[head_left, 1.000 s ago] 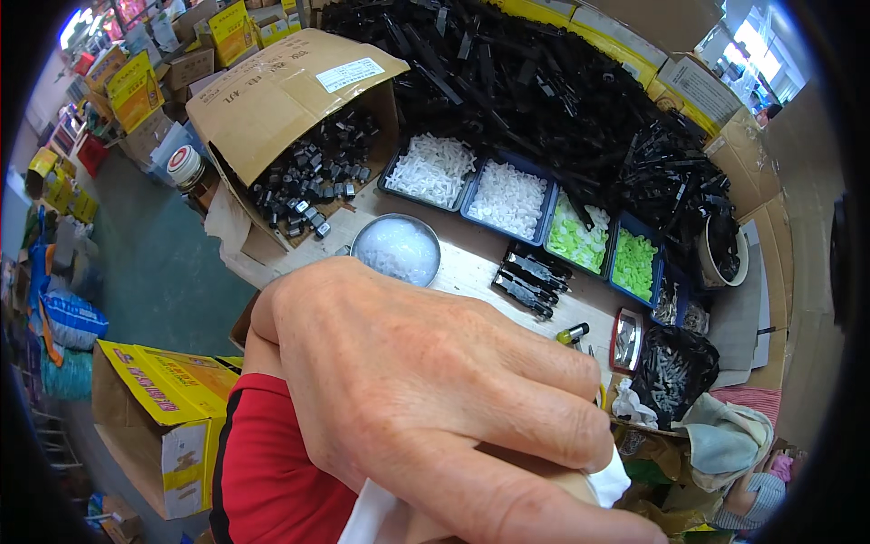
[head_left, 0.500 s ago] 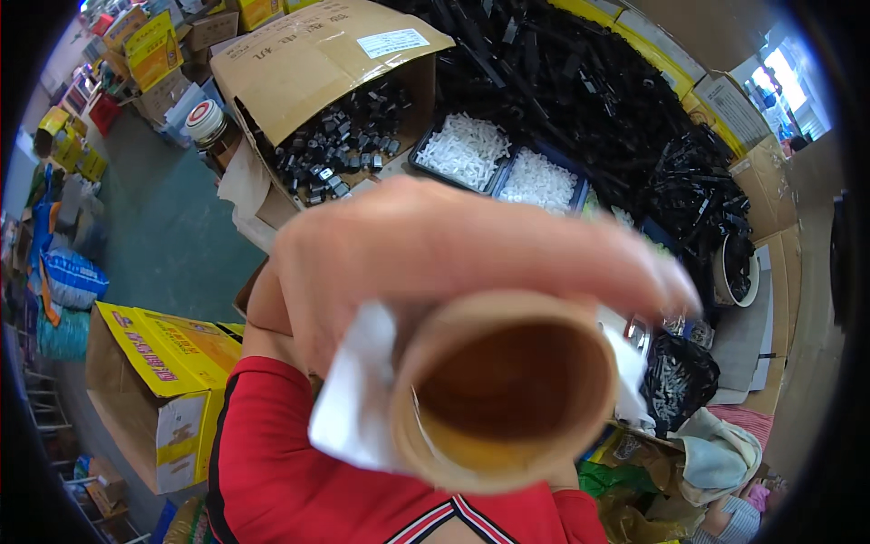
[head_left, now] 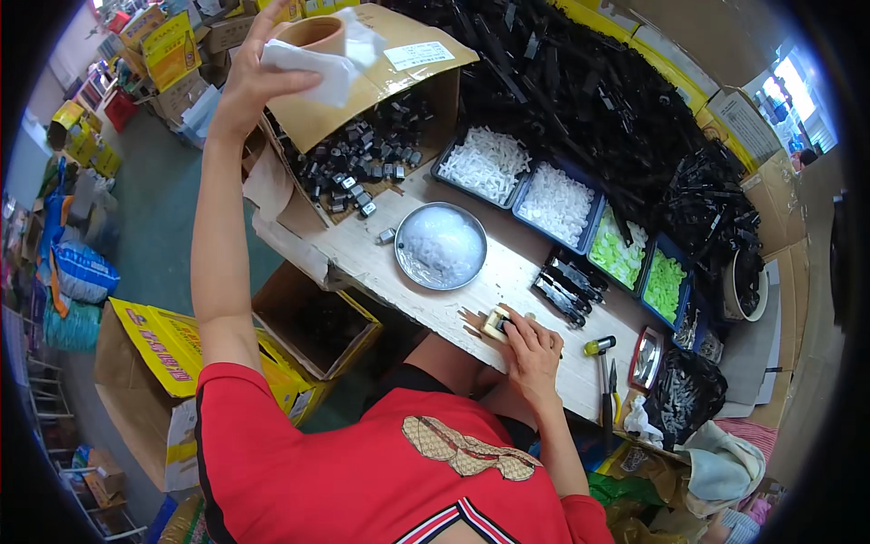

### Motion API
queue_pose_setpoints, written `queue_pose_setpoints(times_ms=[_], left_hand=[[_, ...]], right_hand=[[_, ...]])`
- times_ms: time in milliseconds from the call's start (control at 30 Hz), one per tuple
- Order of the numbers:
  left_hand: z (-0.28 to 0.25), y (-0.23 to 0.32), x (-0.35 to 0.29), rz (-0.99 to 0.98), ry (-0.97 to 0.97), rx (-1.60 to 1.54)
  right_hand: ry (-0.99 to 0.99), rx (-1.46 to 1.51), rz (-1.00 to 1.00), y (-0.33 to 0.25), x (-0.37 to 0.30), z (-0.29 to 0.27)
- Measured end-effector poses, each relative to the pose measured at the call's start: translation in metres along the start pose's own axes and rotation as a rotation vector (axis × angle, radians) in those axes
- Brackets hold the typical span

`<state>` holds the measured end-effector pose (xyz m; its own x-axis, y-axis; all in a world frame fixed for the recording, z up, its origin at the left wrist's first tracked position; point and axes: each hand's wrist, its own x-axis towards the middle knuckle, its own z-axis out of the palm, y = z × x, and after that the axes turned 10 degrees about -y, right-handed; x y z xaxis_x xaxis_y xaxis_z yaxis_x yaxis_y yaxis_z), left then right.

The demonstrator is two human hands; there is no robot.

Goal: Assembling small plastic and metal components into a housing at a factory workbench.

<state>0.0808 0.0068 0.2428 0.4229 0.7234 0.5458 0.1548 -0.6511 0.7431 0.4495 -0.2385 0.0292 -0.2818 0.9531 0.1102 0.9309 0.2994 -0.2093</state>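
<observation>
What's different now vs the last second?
Left hand moved from close to the camera to far up-left, still holding the brown cup and white paper. Right hand, hidden before, now shows at a cream block; when contact began isn't visible. View shifted slightly. Cardboard box, round dish, parts trays: unchanged.

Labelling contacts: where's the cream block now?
In the head view, the cream block sits below and right of centre, near the front edge of the table, against the right hand, below and right of the dish.
</observation>
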Motion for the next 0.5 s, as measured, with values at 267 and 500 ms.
queue_pose_setpoints(times_ms=[267,500], left_hand=[[-0.062,-0.082,0.021,-0.275,0.208,0.237],[-0.072,-0.109,0.034,-0.338,0.192,0.277]], right_hand=[[-0.023,0.008,-0.004,0.000,0.002,0.000],[-0.008,-0.016,-0.005,0.001,0.000,0.000]])
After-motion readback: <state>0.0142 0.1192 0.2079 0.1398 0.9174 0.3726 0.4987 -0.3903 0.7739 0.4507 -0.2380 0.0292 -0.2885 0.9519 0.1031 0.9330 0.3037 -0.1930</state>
